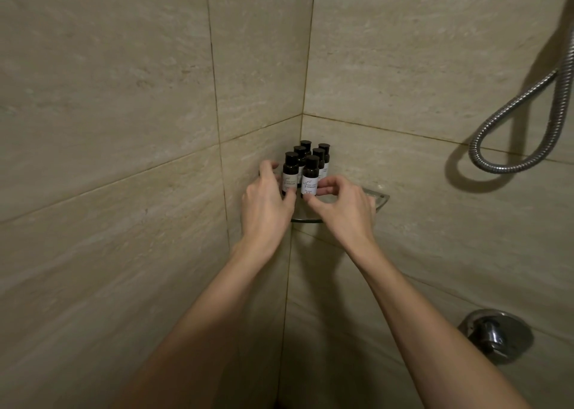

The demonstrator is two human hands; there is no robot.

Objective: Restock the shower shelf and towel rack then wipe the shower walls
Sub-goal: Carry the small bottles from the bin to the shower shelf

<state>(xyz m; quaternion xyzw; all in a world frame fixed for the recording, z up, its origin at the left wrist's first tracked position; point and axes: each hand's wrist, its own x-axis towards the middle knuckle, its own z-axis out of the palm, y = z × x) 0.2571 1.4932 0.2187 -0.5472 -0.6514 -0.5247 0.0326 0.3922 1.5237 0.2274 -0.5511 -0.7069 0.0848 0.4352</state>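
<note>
Both hands pinch front bottles: left hand (267, 200) on the left bottle (290, 172); right hand (341, 203) on the right bottle (310, 175), apparently squaring labels forward on the glass shelf (377, 199).

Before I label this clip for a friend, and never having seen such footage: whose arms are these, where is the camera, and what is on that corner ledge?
No machine here: the arms belong to a person wearing a camera on the head, looking forward and down into a tiled shower corner. The left hand and right hand reach to a glass corner shelf. On it stand six small dark bottles with white labels. The right fingertips pinch the front bottle; the left hand touches the one beside it. A metal shower hose loops at right, a tap below.
</note>
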